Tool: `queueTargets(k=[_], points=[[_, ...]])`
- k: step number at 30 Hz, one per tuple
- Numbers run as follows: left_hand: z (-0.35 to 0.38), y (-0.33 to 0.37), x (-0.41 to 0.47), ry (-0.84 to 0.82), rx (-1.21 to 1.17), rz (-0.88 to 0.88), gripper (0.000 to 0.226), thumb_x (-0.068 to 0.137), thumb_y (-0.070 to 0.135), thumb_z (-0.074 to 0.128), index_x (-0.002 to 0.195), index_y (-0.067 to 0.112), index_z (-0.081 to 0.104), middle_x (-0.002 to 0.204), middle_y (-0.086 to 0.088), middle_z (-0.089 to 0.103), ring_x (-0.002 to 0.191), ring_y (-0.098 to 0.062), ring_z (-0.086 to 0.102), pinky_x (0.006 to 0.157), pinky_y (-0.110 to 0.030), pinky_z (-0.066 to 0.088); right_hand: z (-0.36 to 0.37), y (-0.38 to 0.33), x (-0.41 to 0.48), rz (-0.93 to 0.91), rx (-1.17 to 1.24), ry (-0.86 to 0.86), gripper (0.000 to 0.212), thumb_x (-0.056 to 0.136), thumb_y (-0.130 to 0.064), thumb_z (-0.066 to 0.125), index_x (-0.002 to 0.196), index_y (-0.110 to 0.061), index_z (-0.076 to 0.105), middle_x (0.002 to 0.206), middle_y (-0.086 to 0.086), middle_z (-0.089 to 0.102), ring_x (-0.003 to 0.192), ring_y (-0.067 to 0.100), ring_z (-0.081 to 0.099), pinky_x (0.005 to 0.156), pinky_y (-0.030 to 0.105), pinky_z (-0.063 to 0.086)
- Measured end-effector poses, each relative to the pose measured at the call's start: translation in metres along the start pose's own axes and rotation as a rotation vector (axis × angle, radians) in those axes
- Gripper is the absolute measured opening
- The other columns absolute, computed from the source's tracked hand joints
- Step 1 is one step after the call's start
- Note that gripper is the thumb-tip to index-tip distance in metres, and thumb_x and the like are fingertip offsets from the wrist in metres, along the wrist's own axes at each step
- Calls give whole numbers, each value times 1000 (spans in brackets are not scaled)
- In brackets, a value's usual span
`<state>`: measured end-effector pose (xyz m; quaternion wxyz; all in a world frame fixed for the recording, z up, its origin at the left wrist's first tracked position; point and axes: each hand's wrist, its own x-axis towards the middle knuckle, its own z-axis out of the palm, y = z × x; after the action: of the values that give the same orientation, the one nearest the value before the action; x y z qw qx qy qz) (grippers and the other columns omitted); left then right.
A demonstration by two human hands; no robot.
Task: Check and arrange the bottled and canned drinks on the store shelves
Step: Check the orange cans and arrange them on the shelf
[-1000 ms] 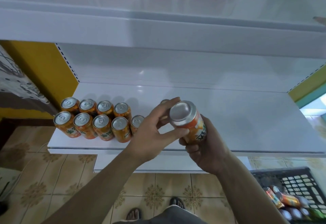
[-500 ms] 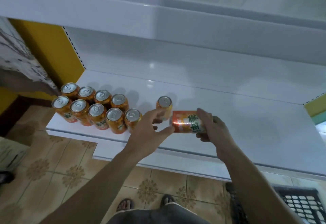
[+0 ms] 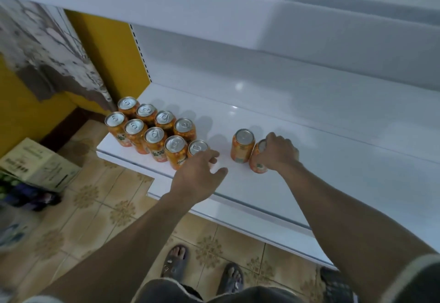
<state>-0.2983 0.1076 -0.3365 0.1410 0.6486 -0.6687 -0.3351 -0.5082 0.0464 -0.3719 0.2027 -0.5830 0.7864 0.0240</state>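
Left hand open, fingers loosely spread over the shelf front edge, holding nothing. Right hand grips an upright can from above, just beside 1 lone can. 9 cans in 2 rows occupy the left front corner.

One head-worn wide-angle camera looks forward and steeply down, near the white shelf. The shelf fills twelve o'clock; tiled floor lies at six.

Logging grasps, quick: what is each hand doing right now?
Left hand: open, holding nothing.
Right hand: grips an orange can standing on the shelf.
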Motion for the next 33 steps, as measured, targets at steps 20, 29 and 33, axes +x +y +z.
queueTargets(k=[20,29,33], points=[[-75,-93,17,-109,220,123,26,93,38,62,117,28,63,116,10,68,108,-15,63,86,-30,50,42,-147,-45,-178,94,-59,88,82,-38,75,154,-18,28,146,10,46,132,32,46,103,43,44],[-89,-121,26,-209,92,289,51,92,37,68,138,25,50,136,6,57,121,-13,53,94,-24,42,39,-149,-85,17,413,232,59,70,-47,79,121,-33,54,112,-10,61,100,16,60,76,31,41],[-94,-107,27,-206,-139,442,84,84,35,78,152,30,29,152,10,38,138,-7,35,107,-24,34,12,-156,-128,-32,535,450,65,68,-50,85,123,-36,53,116,-17,59,104,7,58,80,28,45]])
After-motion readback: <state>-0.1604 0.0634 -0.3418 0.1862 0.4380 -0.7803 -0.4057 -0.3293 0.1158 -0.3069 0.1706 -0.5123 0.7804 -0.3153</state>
